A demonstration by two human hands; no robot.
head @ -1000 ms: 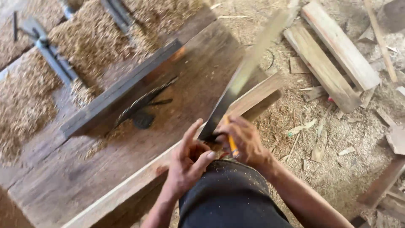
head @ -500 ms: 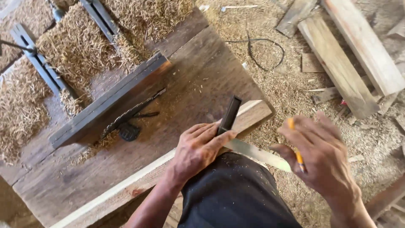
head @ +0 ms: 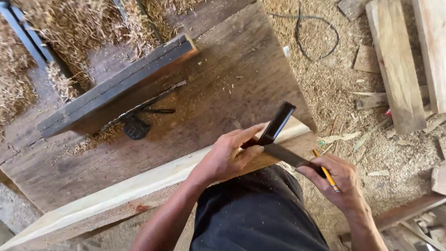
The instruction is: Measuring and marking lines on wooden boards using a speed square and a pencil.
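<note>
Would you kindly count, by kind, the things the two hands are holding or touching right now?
Try squares: 1, under the left hand
Pencils: 1, in the right hand
Pale wooden boards: 1
Total: 3

Setting: a woodworking shop, rough and open-floored. Sawdust and shavings are lying thick over the ground point(head: 344, 88) and piling against a dark, worn wooden table point(head: 223, 88), where a circular saw blade point(head: 139, 109) is sticking up through a slot beside a long fence board point(head: 116, 86). Pale sawn planks point(head: 395, 65) and offcuts are lying scattered at the right, with a black cable point(head: 316, 32) looping across the sawdust. A fresh-cut plank point(head: 139, 186) is resting along the table's near edge.
</note>
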